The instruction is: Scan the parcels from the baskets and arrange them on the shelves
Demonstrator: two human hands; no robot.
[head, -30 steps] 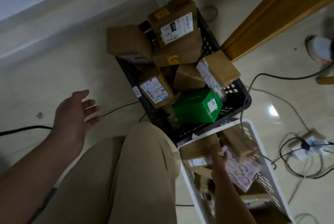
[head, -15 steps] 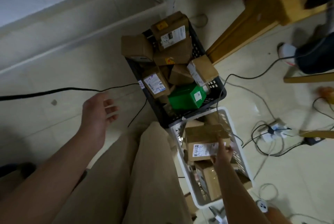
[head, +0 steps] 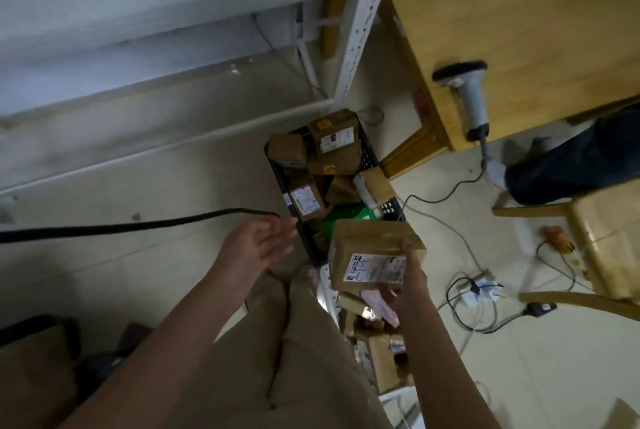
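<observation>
Head view showed us that the work was at an early stage, as we judged it. Our right hand [head: 407, 284] gripped one brown parcel [head: 370, 241] by its near right corner, with the fingers curled round it. It held the parcel in the air above the place where the two baskets meet, and the white label [head: 376, 267] was turned towards us. Our left hand [head: 258, 248] was spread and held nothing; it hovered just beside the black basket [head: 389, 208]. The scanner [head: 465, 96] lay on the wooden table [head: 536, 30], well apart from the parcel, so we believed this parcel was not yet scanned. On the boards of the white shelves [head: 173, 47] that we could see, no parcel stood. Much was left to do. The black basket was piled above its rim with brown boxes [head: 332, 137], together with one green parcel [head: 348, 213] at its near end. The white basket [head: 398, 395], close to our leg [head: 294, 359], also held several boxes and a pale soft packet [head: 379, 305], though part of it was hidden.
</observation>
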